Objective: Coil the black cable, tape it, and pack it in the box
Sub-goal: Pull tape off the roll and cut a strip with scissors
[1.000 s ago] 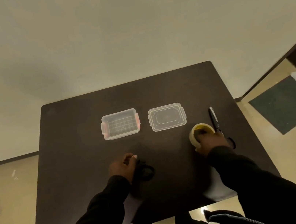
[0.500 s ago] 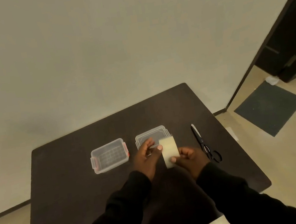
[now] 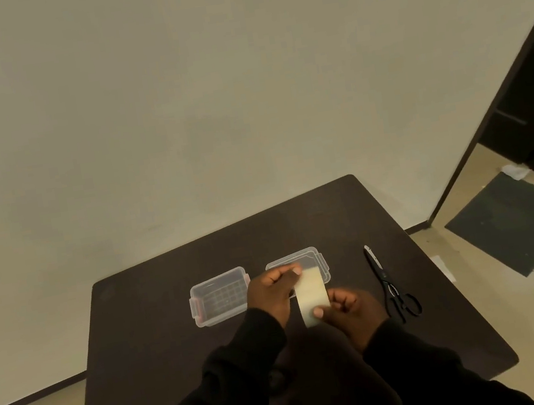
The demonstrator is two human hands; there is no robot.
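Both hands have come together at centre frame, lifted off the table [image 3: 145, 324], and a strip of tape [image 3: 311, 294] now stretches between them. A second ago the right hand [image 3: 353, 311] rested on the yellowish roll at right while the left hand [image 3: 272, 293] pinned the coiled cable low on the table; half a second ago the strip was already out, a touch shorter. So coiling looks finished and the taping step is opening: tape is being drawn, not yet cut.

The left hand's fingers are closed, pinching the strip's far end between thumb and forefinger. The right hand's thumb presses the near end, its other fingers curled under; the roll itself is hidden, presumably in that palm.

The cable cannot be made out now. A dark rounded shape at lower centre, between the sleeves, may be it, but black on dark tabletop leaves that uncertain.

The tape is pale cream, matte, a flat wide band, slightly translucent at its upper edge. The box [image 3: 219, 296] sits left of centre: clear thin plastic, rounded corners, a grid moulded into the floor, reddish latches on the short ends, open and empty. Its lid [image 3: 319, 258] lies just right of it, partly behind the hands. Scissors [image 3: 390, 282] lie at right, black handles toward the viewer, blades away. The table is dark, smooth, round-cornered.
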